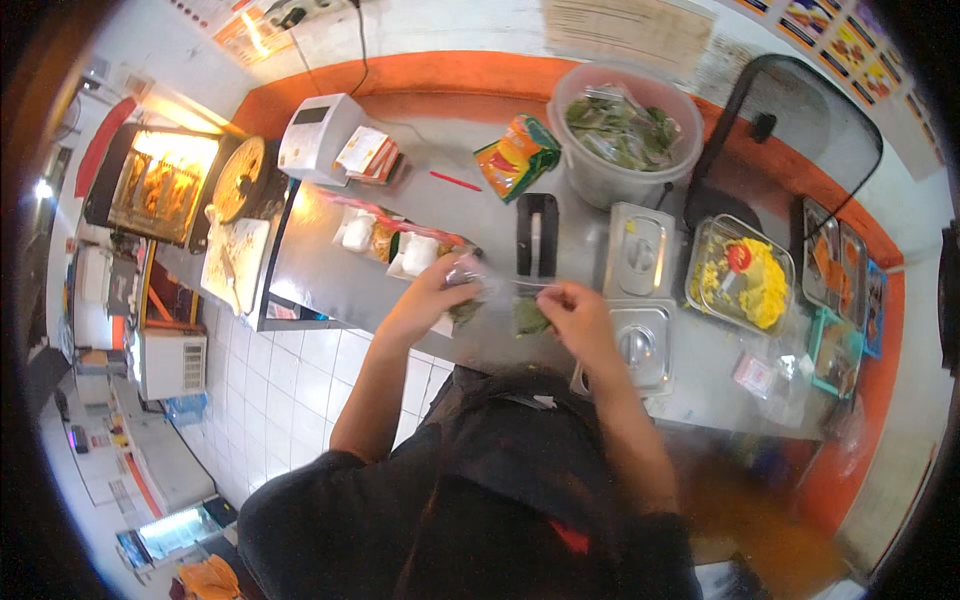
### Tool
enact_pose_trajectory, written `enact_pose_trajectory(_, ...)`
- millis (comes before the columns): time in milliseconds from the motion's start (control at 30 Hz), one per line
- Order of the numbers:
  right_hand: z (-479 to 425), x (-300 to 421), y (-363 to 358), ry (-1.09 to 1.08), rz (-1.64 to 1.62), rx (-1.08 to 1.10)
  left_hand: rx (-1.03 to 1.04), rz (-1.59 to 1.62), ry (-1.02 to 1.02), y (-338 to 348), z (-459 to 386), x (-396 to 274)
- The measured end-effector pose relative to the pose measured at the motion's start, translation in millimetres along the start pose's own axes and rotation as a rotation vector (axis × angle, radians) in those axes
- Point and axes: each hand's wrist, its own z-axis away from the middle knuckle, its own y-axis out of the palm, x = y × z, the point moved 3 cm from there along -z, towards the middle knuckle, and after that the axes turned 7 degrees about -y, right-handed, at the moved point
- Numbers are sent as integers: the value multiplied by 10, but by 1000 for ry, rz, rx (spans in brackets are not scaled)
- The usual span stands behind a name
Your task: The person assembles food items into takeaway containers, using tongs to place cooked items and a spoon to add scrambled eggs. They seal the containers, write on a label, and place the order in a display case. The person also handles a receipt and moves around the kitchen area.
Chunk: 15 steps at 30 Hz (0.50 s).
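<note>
My left hand [439, 292] grips a small clear plastic bag [466, 271] with dark green leafy contents at its lower end. To its right, my right hand [576, 319] pinches the edge of a thin clear plastic piece, stretched as a pale line towards the left. Beside the right fingertips hangs a green leafy packet [531, 316]; blur hides whether it belongs to the same plastic. Just beyond my left hand stand paper food boxes with white rice mounds [420, 255] and browned food [385, 241].
A plastic tub [570, 161] of leafy packets stands behind a black tray [526, 259]. Rightward are lidded steel pans [660, 334] and a pan of yellow food [765, 281]. An orange-green pouch [514, 157], red pen [456, 181] and white machine [319, 139] sit at the back.
</note>
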Motion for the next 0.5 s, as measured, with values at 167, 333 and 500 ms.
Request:
enact_pose_trajectory(167, -455, -625, 1297, 295, -239, 241, -431, 254, -147, -1516, 342, 1335)
enact_pose_trajectory(333, -1047, -1052, 1748, 357, -669, 41, -518, 365, -144, -2095, -99, 1212)
enact_pose_trajectory(500, -594, -616, 1410, 271, -611, -93, -953, -218, 163, -2236, -430, 1105)
